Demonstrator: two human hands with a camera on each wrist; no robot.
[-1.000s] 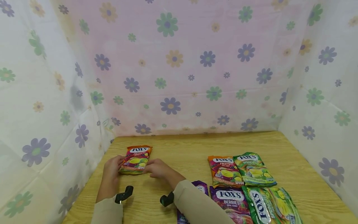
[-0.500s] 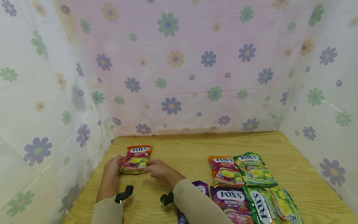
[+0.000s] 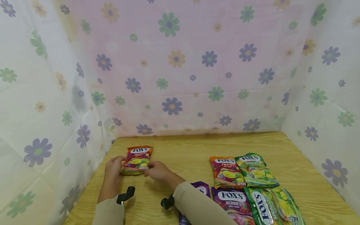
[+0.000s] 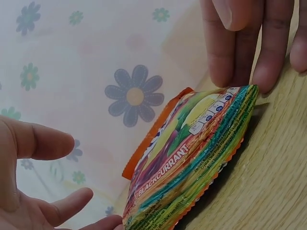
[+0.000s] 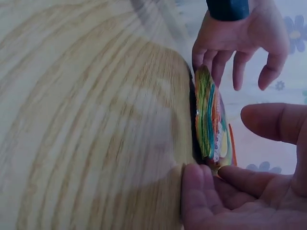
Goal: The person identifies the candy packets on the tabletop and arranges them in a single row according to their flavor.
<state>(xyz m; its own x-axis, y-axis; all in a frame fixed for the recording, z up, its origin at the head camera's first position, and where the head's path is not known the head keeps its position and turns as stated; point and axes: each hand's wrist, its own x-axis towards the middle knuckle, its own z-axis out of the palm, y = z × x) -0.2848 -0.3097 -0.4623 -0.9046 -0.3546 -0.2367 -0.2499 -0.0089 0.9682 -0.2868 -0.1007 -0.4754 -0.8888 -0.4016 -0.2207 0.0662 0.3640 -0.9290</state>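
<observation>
An orange-and-red bag of Fox's Fruits candy [image 3: 136,161] lies face up on the wooden table at the left. My left hand [image 3: 113,167] is at its left edge; in the left wrist view the thumb is spread away from the bag and a lower fingertip touches it. At the opposite edge, fingertips of my right hand [image 3: 158,171] touch the bag, and the right wrist view shows that thumb [image 5: 273,122] apart from it. Neither hand is curled round the bag [image 4: 187,158]. Part of its underside is hidden against the table.
A second Fruits bag [image 3: 227,172] and a green Springtea-like bag [image 3: 256,170] lie side by side at the right. Nearer are a purple Berries bag [image 3: 233,204], another green bag [image 3: 275,206] and a purple bag [image 3: 201,187] partly under my right sleeve. Flowered cloth [image 3: 180,78] walls the table.
The right hand has shifted very slightly at the bag's right edge, its fingers a little further off the front. The bag stays in nearly the same place.
</observation>
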